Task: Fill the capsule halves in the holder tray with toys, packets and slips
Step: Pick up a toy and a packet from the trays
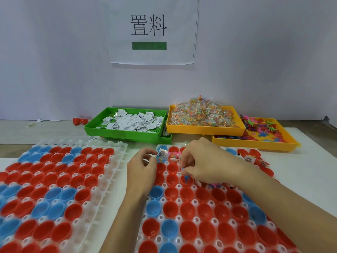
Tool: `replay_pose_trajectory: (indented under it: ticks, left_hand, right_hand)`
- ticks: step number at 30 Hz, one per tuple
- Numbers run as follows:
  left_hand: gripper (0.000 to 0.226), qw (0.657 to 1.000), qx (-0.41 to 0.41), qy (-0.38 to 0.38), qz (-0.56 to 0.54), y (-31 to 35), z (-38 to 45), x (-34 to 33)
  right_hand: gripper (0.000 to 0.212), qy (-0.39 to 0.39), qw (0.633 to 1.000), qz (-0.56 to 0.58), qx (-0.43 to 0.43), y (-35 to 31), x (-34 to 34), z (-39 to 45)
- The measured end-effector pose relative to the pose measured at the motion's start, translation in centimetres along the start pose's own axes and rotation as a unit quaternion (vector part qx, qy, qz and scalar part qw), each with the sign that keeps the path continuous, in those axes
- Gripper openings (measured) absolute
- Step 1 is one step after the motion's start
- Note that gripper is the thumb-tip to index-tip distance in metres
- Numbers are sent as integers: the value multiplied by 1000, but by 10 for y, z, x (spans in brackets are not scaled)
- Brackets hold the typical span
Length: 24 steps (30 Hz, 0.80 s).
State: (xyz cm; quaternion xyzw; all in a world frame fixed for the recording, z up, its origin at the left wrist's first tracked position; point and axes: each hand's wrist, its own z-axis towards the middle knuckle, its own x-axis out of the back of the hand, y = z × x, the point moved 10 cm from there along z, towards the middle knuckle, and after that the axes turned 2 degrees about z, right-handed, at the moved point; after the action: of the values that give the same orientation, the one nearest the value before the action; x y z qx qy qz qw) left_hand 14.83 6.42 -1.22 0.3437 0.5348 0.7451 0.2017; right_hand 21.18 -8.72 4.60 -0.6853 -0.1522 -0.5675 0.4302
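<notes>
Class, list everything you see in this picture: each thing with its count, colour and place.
Holder trays: two, translucent white, front, side by side.
Capsule halves: many, red and blue, in both trays.
Green bin: one, back centre, holding white slips.
Yellow bin: one, beside it, heaped with clear packets.
Second yellow bin: one, back right, holding coloured toys.
Paper sign: one, white, on wall.
Left hand: over right tray.
Right hand: fingers at a red half.

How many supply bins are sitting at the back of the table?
3. A green bin of paper slips on the left, a yellow bin of packets in the middle, a yellow bin of toys on the right.
</notes>
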Motion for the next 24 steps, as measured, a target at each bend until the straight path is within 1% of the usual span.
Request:
replay_pose_trajectory:
  ticks: [10,16,18,20,22,24]
  left_hand:
    - [28,1000,-4,0,2,2,0,1]
    - [31,1000,6,1,-2,0,0,1]
    - [31,1000,6,1,-3,-1,1,1]
    - [30,1000,6,0,0,-1,0,1]
    - [30,1000,4,0,5,0,0,1]
    - [30,1000,3,1,8,0,1,1]
  right_hand:
    - [8,-10,1000,-4,-16,5,-2,1]
    - [11,25,1000,8,-12,9,18,-1]
    - [11,64,997,26,-21,24,36,2]
    - [15,137,989,46,-42,47,61,6]
    - [20,222,971,54,-77,74,88,9]
    - [22,266,954,68,-121,100,105,16]
